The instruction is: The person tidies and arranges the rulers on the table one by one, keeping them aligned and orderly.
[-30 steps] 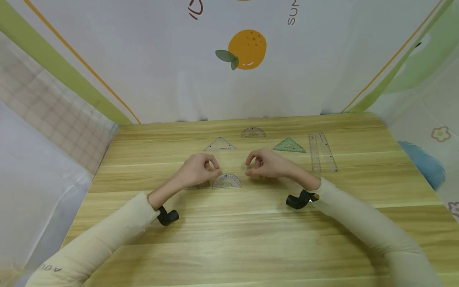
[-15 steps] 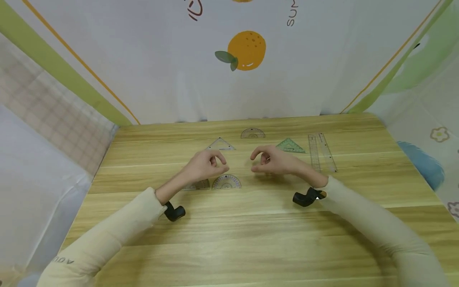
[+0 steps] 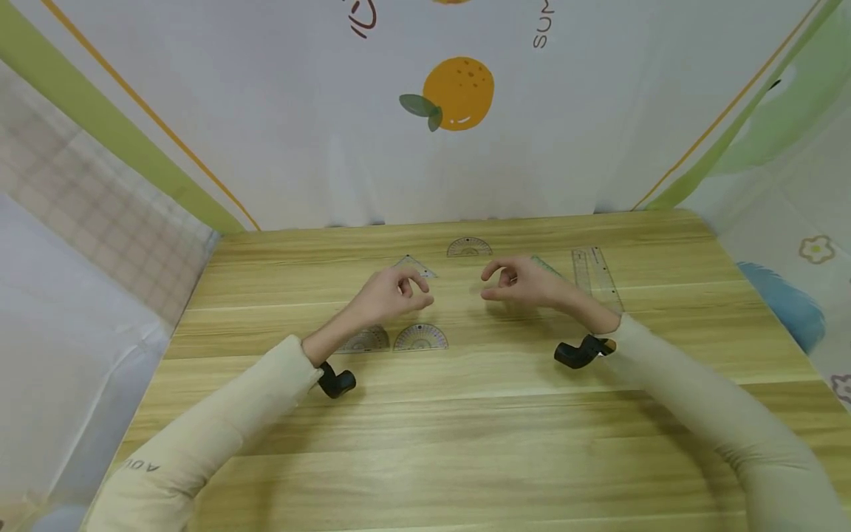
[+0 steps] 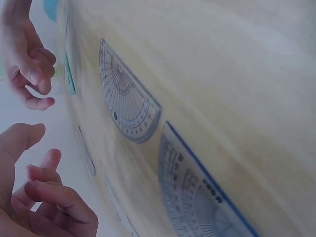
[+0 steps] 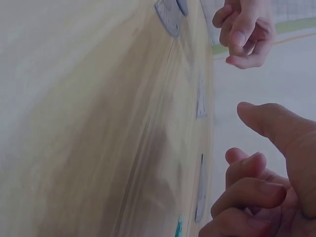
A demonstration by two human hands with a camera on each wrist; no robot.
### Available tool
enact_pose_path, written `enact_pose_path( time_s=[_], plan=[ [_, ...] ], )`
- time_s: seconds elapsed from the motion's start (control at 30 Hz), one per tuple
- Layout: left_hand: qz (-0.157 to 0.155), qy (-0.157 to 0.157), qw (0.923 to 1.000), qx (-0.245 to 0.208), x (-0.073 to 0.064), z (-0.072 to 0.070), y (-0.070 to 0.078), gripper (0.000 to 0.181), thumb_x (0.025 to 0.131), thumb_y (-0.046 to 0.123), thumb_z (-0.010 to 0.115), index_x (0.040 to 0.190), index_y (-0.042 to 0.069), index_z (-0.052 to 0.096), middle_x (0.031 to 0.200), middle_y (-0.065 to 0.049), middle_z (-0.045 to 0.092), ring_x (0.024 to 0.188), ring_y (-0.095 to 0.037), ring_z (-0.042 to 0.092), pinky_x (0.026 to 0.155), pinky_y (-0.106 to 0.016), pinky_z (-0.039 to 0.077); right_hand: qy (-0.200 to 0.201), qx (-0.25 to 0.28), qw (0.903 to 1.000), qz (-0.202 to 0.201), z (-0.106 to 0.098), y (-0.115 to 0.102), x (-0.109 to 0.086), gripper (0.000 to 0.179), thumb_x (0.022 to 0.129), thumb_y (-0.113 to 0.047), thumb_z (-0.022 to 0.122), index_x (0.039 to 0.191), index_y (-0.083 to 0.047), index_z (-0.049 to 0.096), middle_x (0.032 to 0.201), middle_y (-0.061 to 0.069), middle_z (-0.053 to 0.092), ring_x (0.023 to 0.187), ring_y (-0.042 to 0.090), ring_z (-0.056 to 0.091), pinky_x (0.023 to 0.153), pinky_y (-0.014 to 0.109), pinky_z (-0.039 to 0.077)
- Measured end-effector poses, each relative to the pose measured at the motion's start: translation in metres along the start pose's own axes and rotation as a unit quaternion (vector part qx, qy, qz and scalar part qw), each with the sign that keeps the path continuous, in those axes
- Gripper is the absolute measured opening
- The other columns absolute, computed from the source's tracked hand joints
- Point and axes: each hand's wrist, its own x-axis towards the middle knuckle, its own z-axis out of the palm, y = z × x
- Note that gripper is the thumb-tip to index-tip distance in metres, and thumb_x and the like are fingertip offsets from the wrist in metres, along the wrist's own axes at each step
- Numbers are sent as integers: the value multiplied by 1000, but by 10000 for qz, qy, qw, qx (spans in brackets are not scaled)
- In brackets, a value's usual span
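Note:
In the head view my left hand (image 3: 394,292) hovers over the wooden table with nothing in it, its thumb and index finger bent toward each other with a gap. Facing it, my right hand (image 3: 528,283) holds nothing either, in a similar loose curl. A clear protractor (image 3: 421,340) lies below my left hand, with a second protractor (image 3: 367,340) beside it, partly behind the forearm. My left hand partly hides a clear set square (image 3: 417,264). A green set square (image 3: 547,265) is mostly hidden behind my right hand. Both nearer protractors also show large in the left wrist view.
A third protractor (image 3: 469,247) lies near the table's back edge. Two clear rulers, a left ruler (image 3: 580,267) and a slanted ruler (image 3: 605,275), lie at the right. A white printed curtain (image 3: 565,148) hangs behind the table (image 3: 425,443).
Both hands have moved right and away from the body, above the table. My left hand now overlaps the clear set square and my right hand the green one. The flat tools stay put.

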Motion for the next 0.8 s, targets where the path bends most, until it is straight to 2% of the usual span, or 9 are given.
enact_pose_path(
  time_s=[0.23, 0.47, 0.63, 0.8],
  plan=[
    [-121, 111, 9998, -88, 9, -2, 2, 20, 95, 23, 75, 105, 7, 72, 75, -4, 58, 52, -12, 40, 61, -33, 39, 147, 151, 9996, 193, -9, 8, 3, 35, 95, -18, 75, 120, 5, 64, 77, 11, 62, 66, 26, 55, 67, 34, 45],
    [-402, 101, 9991, -120, 18, -6, 2, 22, 94, 27, 75, 105, 8, 72, 73, -3, 57, 54, -13, 42, 60, -32, 39, 291, 70, 9985, 468, -17, 11, 9, 37, 96, -20, 75, 122, 5, 64, 83, 17, 64, 72, 30, 56, 69, 36, 44],
    [-418, 158, 9990, -82, 27, -8, 4, 23, 94, 27, 76, 105, 8, 72, 70, -3, 56, 55, -13, 44, 56, -31, 37, 420, 73, 9977, 523, -22, 15, 13, 40, 96, -21, 74, 123, 7, 64, 84, 16, 65, 76, 32, 58, 68, 34, 45],
    [-416, 145, 9990, -20, 34, -10, 6, 25, 94, 28, 76, 106, 7, 72, 71, -4, 56, 55, -12, 44, 54, -30, 37, 456, 67, 9974, 562, -27, 18, 16, 42, 96, -24, 75, 124, 6, 64, 82, 15, 64, 73, 30, 57, 63, 32, 44]
  ],
)
